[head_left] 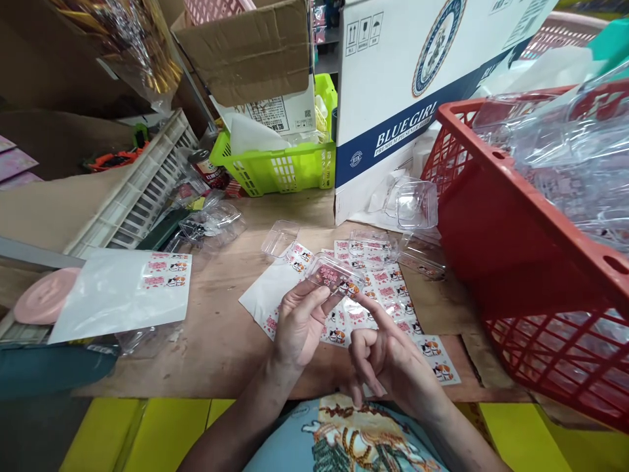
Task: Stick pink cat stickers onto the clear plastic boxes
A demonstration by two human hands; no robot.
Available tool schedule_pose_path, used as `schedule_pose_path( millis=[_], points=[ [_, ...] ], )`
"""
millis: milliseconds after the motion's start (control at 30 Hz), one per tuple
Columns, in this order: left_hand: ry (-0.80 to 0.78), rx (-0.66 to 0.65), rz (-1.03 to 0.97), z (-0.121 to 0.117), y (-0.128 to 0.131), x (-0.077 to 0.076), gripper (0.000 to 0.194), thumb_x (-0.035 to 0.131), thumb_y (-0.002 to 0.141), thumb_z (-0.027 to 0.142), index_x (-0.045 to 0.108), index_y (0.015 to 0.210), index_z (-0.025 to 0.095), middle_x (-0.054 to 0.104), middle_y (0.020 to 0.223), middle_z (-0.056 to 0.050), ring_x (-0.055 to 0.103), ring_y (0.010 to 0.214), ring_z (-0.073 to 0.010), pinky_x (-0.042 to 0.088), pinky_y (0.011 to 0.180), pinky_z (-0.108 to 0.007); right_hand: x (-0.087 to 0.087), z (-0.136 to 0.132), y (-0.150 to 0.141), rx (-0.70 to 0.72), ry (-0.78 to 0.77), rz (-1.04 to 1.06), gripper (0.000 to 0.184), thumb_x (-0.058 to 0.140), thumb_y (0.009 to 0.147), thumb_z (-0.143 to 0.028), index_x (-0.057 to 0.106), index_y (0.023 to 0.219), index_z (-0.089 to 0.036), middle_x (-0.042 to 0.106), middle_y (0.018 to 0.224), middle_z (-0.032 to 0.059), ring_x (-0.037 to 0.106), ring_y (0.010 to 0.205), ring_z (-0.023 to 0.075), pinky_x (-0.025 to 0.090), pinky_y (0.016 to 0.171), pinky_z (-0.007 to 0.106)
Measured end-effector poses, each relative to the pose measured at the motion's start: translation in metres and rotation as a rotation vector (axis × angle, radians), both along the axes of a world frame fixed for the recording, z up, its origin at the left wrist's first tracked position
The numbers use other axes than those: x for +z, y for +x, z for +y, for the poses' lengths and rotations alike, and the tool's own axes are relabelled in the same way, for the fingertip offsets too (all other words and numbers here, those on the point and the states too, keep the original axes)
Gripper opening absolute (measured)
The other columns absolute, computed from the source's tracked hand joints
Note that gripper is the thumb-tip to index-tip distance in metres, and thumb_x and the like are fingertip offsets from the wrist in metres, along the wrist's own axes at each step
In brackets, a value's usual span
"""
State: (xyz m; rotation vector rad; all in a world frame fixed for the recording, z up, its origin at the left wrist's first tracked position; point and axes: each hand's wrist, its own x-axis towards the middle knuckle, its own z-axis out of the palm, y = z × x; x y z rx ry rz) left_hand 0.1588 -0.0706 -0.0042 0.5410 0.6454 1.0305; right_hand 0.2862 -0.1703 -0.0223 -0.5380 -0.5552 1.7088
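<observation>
My left hand (299, 322) grips a small clear plastic box (335, 275) that carries a pink cat sticker. My right hand (388, 354) has its forefinger stretched up against the sticker on the box while its other fingers are curled in. Beneath both hands lies a sticker sheet (393, 298) with several cat stickers on the wooden table (221, 328). Two more clear boxes lie close behind, one empty (280, 237) and one over the sheet (372, 248).
A red crate (511, 262) full of clear boxes stands at the right. A white and blue carton (393, 98) and a green basket (278, 167) stand behind. At the left lie a second sticker sheet (122, 295), a white crate (142, 183) and a pink lid (44, 296).
</observation>
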Motion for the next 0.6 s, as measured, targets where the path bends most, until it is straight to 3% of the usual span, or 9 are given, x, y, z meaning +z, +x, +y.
schedule_pose_path(
  millis=[133,267,333,400,500,600],
  points=[
    [-0.004,-0.006,-0.007,-0.001,0.000,0.001,0.016,0.071,0.080,0.014,0.078,0.094,0.019,0.077,0.108,-0.006,0.069,0.110,-0.0240,0.053,0.102,-0.041,0.001,0.002,-0.001,-0.014,-0.014,-0.020,0.067,0.057,0.094,-0.050,0.027,0.152,-0.031,0.055,0.069,-0.0049,0.040,0.042,0.0066,0.056,0.050,0.031],
    [-0.013,0.075,0.038,-0.002,0.006,0.003,0.006,0.074,0.081,0.019,0.077,0.086,0.020,0.078,0.101,-0.004,0.071,0.104,-0.0228,0.056,0.097,-0.041,0.004,0.001,-0.004,-0.035,-0.026,-0.105,0.064,0.054,0.096,-0.050,0.028,0.151,-0.031,0.051,0.067,-0.0062,0.038,0.041,0.0069,0.055,0.049,0.031],
    [-0.014,0.112,0.077,-0.001,0.008,0.002,0.005,0.078,0.078,0.019,0.077,0.083,0.020,0.079,0.098,-0.003,0.072,0.100,-0.0224,0.057,0.095,-0.041,0.006,-0.001,-0.002,-0.062,-0.057,-0.309,0.061,0.048,0.098,-0.050,0.030,0.152,-0.028,0.048,0.062,-0.0063,0.039,0.041,0.0088,0.051,0.047,0.028],
    [-0.022,0.146,0.102,-0.001,0.007,0.001,0.008,0.080,0.075,0.019,0.078,0.082,0.019,0.079,0.096,-0.003,0.073,0.097,-0.0213,0.057,0.094,-0.039,0.008,-0.002,0.002,-0.181,-0.053,-0.683,0.060,0.048,0.100,-0.046,0.032,0.153,-0.025,0.049,0.063,-0.0038,0.046,0.049,0.0129,0.050,0.051,0.028],
    [-0.026,0.182,0.125,-0.004,0.005,0.002,0.010,0.083,0.072,0.021,0.078,0.081,0.020,0.079,0.092,-0.001,0.074,0.090,-0.0185,0.059,0.088,-0.035,0.010,0.003,0.009,-0.491,0.065,-1.230,0.074,0.060,0.094,-0.041,0.024,0.157,-0.028,0.062,0.098,0.0082,0.060,0.087,0.0236,0.054,0.079,0.041],
    [-0.001,0.049,0.111,-0.012,0.007,0.009,0.008,0.082,0.074,0.023,0.079,0.081,0.021,0.079,0.088,-0.002,0.074,0.083,-0.0172,0.061,0.081,-0.030,0.014,0.016,0.011,-0.583,0.218,-1.354,0.090,0.068,0.088,-0.044,0.014,0.159,-0.032,0.046,0.144,0.0134,0.048,0.128,0.0319,0.043,0.106,0.052]
  ],
)
